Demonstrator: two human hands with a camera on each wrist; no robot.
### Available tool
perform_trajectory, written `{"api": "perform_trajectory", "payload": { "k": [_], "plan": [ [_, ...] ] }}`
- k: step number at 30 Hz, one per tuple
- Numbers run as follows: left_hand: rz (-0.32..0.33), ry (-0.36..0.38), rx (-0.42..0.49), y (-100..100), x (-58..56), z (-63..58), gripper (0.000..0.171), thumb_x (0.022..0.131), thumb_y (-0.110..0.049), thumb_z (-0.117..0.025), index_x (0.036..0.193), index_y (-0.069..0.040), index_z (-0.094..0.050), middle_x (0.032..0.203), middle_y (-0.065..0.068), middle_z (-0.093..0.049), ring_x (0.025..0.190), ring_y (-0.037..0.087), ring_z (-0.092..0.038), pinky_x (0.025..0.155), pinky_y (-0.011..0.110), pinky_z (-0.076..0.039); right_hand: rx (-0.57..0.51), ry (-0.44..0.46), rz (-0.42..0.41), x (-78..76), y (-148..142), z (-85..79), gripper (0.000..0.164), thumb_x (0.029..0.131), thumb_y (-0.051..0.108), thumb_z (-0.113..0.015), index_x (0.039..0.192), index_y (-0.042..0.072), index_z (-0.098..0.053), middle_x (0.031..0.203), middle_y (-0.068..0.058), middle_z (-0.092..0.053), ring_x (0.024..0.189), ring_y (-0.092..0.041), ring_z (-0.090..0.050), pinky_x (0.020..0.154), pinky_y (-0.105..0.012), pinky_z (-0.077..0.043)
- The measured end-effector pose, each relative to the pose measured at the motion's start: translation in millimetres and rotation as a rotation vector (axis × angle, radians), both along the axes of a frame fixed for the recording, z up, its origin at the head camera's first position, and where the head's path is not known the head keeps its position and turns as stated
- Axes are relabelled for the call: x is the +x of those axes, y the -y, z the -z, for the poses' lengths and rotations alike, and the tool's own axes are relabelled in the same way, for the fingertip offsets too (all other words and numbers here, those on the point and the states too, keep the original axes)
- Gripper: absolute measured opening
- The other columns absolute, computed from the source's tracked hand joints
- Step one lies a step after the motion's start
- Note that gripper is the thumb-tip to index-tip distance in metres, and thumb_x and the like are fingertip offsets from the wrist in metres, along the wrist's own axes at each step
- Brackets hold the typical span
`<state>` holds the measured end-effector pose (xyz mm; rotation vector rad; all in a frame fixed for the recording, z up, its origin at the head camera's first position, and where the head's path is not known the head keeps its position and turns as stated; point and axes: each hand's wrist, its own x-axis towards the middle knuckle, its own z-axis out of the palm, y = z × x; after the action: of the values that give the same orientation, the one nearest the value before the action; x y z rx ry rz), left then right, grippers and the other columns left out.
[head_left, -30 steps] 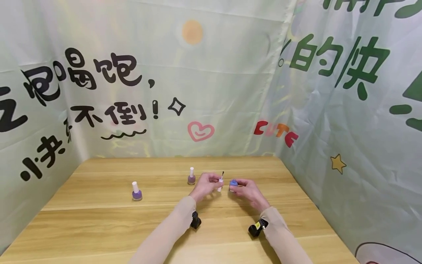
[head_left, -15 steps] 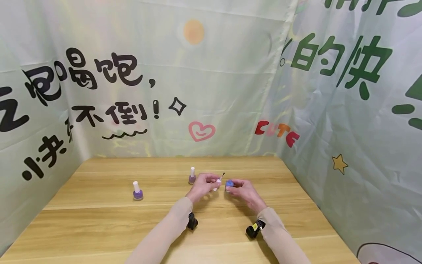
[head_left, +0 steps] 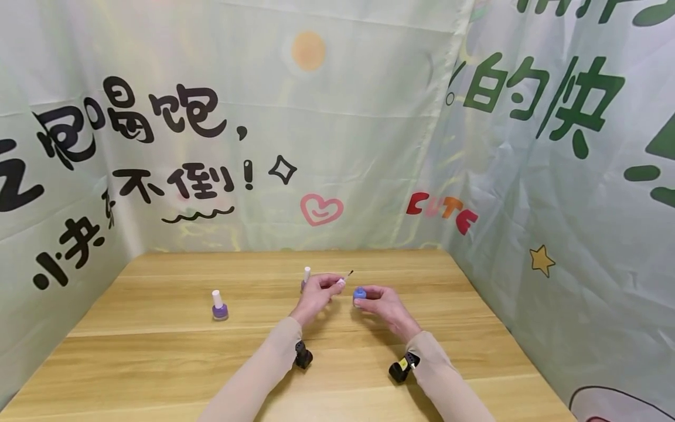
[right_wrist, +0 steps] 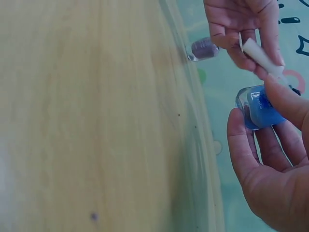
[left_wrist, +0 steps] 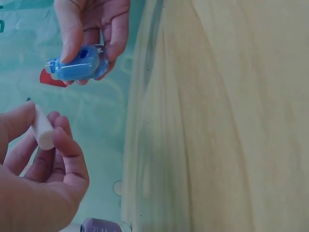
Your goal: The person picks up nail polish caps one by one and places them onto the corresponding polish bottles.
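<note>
My left hand (head_left: 319,294) pinches the white nail polish cap (left_wrist: 44,130) between thumb and fingers. Its dark-tipped brush (head_left: 350,274) slants up and to the right in the head view. In my right hand (head_left: 387,305) is the uncapped blue nail polish bottle (right_wrist: 263,107), gripped by thumb and fingers. Both hands are above the table, a small gap apart, the bottle to the right of the cap. Behind the left hand stands a mauve nail polish bottle (right_wrist: 204,49) with a white cap, partly hidden in the head view.
Farther left on the wooden table (head_left: 158,363) a purple nail polish bottle (head_left: 220,310) with a white cap stands upright. Printed cloth (head_left: 358,146) hangs along the back and both sides of the table. Each wrist wears a small black camera (head_left: 303,355).
Both hands have drifted left, the left one also slightly back. The brush has tilted further right. The left hand now covers more of the mauve bottle.
</note>
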<state>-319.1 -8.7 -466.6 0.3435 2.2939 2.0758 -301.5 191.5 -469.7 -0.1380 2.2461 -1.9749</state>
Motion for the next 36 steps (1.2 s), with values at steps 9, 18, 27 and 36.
{"api": "perform_trajectory", "payload": {
  "k": [9,18,27,36],
  "plan": [
    [-0.007,-0.030,0.132,17,6.4,-4.7,0.026,0.090,-0.018,-0.072,0.111,-0.003,-0.069,0.094,0.006,-0.074,0.093,0.038,-0.067,0.065,0.027,-0.050,0.001,0.003,-0.040,-0.2,10,0.2,0.045,0.084,0.006,-0.076,0.124,-0.008,-0.061,0.110,-0.014,-0.070,0.091,-0.016,-0.068,0.089,-0.040,-0.056],
    [-0.083,-0.018,0.160,28,6.6,-6.6,0.029,0.087,-0.016,-0.076,0.109,0.001,-0.070,0.094,0.010,-0.074,0.079,0.012,-0.067,0.068,0.026,-0.051,0.000,-0.003,-0.070,1.4,22,-2.0,0.046,0.084,0.003,-0.075,0.125,-0.008,-0.060,0.114,-0.020,-0.068,0.094,-0.018,-0.068,0.090,-0.040,-0.055],
    [-0.113,-0.002,0.183,40,8.6,-4.0,0.026,0.081,-0.014,-0.080,0.104,-0.004,-0.073,0.090,0.000,-0.069,0.074,0.010,-0.059,0.074,0.035,-0.054,-0.005,-0.016,-0.093,2.0,32,1.6,0.043,0.084,0.001,-0.075,0.124,-0.009,-0.061,0.112,-0.018,-0.069,0.091,-0.016,-0.068,0.088,-0.039,-0.056],
    [-0.110,0.083,0.330,54,12.2,-10.5,0.034,0.082,0.002,-0.073,0.115,0.008,-0.066,0.109,0.012,-0.067,0.084,0.011,-0.062,0.082,0.036,-0.055,0.001,-0.002,-0.077,0.3,38,5.4,0.042,0.083,0.003,-0.076,0.122,-0.006,-0.063,0.114,-0.017,-0.069,0.094,-0.018,-0.068,0.085,-0.034,-0.057]
  ]
}}
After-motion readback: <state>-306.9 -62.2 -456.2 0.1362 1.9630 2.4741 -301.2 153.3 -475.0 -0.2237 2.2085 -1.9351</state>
